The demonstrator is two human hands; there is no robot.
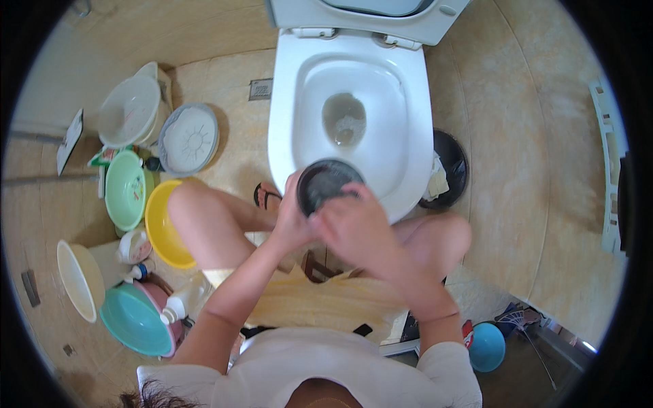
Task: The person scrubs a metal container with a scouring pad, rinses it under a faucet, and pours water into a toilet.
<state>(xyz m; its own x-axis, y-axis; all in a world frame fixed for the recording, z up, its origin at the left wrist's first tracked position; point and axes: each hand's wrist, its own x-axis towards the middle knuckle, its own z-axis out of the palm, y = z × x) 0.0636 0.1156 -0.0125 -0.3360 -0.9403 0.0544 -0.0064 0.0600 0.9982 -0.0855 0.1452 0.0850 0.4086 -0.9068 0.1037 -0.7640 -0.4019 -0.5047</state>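
In the head view a dark round container [326, 179] is held above the front rim of a white toilet [278, 132]. Its inside looks wet and greyish. My left hand [293, 217] grips it from the left, thumb side along its wall. Over its near right side lies my right hand [352, 222], fingers bent at the rim and blurred. Whether those fingers grip the wall or only rub it cannot be told. Beyond the container, murky water with some foam [347, 122] stands in the toilet bowl. The toilet seat and lid [367, 20] are raised.
A black waste bin [456, 176] with paper stands right of the toilet. At left are a yellow basin [160, 224], a green basin [122, 196], a grey-rimmed basin [190, 138], a turquoise basin [135, 319] and a white bottle [178, 306]. A blue bucket [487, 347] sits lower right.
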